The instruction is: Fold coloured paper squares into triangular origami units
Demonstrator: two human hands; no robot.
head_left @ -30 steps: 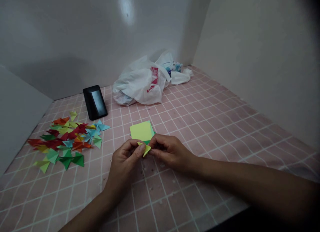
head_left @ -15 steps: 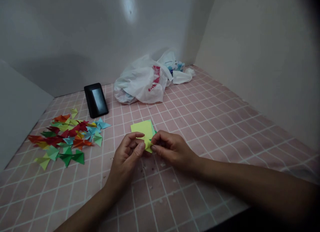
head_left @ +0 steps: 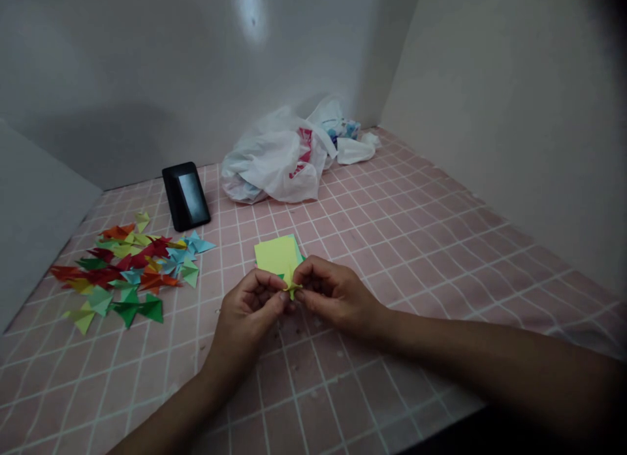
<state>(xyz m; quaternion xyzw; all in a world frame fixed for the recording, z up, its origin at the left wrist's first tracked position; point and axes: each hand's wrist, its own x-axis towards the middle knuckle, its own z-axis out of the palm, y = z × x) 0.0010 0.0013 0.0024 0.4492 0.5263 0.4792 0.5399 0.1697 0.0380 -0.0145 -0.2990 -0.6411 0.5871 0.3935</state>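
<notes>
A small yellow folded paper crane [head_left: 292,286] is pinched between both hands at the middle of the table. My left hand [head_left: 257,303] grips its left side between thumb and index finger, the fingers closed. On the other side, my right hand [head_left: 334,294] pinches the right tip with thumb and forefinger. Parts of the folded paper are hidden behind the fingertips. Just beyond the hands lies a stack of square paper sheets [head_left: 274,252], light yellow on top with green edges showing beneath.
Many-coloured folded paper cranes [head_left: 127,272] lie heaped at the left. Behind them rests a black device with a shiny screen [head_left: 189,197]. Crumpled white plastic bags [head_left: 279,158] sit near the back wall. A pink checked cloth [head_left: 416,246] covers the table.
My left thumb and index finger have closed onto the yellow paper crane, where they stood apart before. The crane has turned and its sides now spread outward between the hands.
</notes>
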